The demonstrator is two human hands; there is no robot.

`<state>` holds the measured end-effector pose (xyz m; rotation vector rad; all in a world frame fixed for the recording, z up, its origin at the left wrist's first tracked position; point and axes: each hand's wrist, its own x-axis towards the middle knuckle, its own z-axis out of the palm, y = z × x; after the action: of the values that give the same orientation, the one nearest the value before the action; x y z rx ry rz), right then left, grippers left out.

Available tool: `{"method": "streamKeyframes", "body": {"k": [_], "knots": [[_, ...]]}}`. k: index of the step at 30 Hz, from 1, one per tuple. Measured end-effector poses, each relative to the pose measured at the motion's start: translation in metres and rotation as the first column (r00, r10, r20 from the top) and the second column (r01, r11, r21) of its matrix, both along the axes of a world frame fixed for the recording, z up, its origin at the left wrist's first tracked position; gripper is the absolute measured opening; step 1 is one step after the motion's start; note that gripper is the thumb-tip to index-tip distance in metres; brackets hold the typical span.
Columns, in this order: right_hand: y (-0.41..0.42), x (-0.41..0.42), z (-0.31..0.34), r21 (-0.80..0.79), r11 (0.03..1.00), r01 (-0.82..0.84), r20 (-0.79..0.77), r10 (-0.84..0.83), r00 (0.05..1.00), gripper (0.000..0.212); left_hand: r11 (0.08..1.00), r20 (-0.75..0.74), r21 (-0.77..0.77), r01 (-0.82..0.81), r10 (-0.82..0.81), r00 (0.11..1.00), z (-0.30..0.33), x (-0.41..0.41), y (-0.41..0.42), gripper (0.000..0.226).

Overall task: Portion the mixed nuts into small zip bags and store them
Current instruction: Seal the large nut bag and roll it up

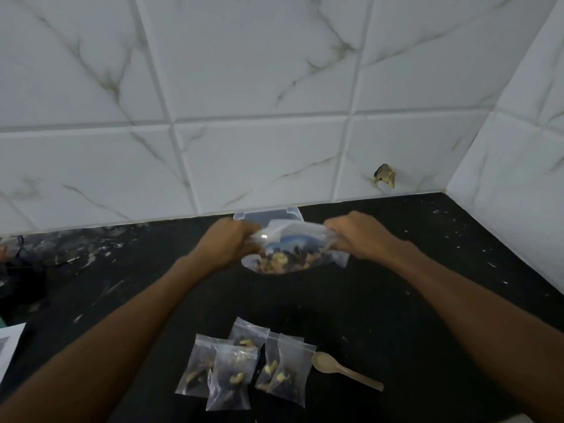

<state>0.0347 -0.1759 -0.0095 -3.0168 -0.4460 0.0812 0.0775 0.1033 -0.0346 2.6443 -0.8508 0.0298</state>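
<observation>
Both hands hold the large zip bag of mixed nuts [293, 248] up over the black counter [427, 300], the left hand [227, 239] gripping its left top corner and the right hand [355, 233] gripping the right one, fingers curled round the plastic. The nuts sag in the bottom of the bag, and the mouth runs between the two hands. The step looks like closing the big bag, or opening it; I cannot tell which from the strip itself. To seal it well, keep the mouth level and taut, let the nuts stay low and away from the zip, then press along the strip from one corner to the other.

Five small zip bags [244, 367], each with a portion of nuts, lie overlapping in a cluster near the person, so portioning seems mostly done. A pale spoon [341, 372] lies just beside them on the right. A clear plastic container [268, 213] sits behind the big bag against the tiled wall [274, 87], likely the storage spot; the raised bag partly hides it. White paper [9, 343] shows at the left edge.
</observation>
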Motion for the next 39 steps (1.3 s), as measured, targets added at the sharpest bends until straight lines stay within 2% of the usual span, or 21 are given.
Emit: {"method": "streamKeyframes", "body": {"k": [5, 11, 15, 19, 23, 29, 33, 39], "knots": [[0.032, 0.058, 0.049, 0.007, 0.999, 0.035, 0.118, -0.036, 0.992, 0.018, 0.996, 0.092, -0.06, -0.061, 0.066, 0.994, 0.055, 0.054, 0.024, 0.017], [0.057, 0.114, 0.049, 0.12, 0.986, 0.114, 0.104, -0.127, 0.986, 0.033, 0.98, 0.029, -0.108, -0.17, 0.174, 0.984, 0.053, 0.109, 0.039, 0.021], [0.054, 0.149, 0.033, 0.184, 0.977, 0.103, 0.006, -0.106, 0.994, 0.036, 0.971, -0.049, -0.119, -0.206, 0.201, 0.978, 0.035, 0.128, 0.036, 0.024], [0.046, 0.169, 0.01, 0.212, 0.974, 0.081, -0.099, -0.061, 0.993, 0.019, 0.979, -0.147, -0.088, -0.186, 0.172, 0.974, 0.01, 0.14, 0.033, 0.031], [0.039, 0.179, -0.014, 0.234, 0.969, 0.082, -0.161, -0.044, 0.986, 0.034, 0.977, -0.211, -0.083, -0.198, 0.177, 0.961, -0.01, 0.144, 0.029, 0.034], [0.036, 0.185, -0.043, 0.186, 0.98, 0.073, -0.177, -0.04, 0.984, 0.021, 0.977, -0.219, -0.051, -0.205, 0.189, 0.957, -0.032, 0.145, 0.023, 0.023], [0.035, 0.186, -0.054, 0.081, 0.997, -0.006, -0.114, 0.015, 0.993, 0.024, 0.982, -0.182, -0.013, -0.19, 0.185, 0.966, -0.035, 0.148, 0.02, 0.015], [0.036, 0.189, -0.061, 0.031, 0.999, -0.035, -0.149, 0.04, 0.988, 0.015, 0.987, -0.203, 0.08, -0.14, 0.154, 0.967, -0.041, 0.15, 0.02, 0.017]]}}
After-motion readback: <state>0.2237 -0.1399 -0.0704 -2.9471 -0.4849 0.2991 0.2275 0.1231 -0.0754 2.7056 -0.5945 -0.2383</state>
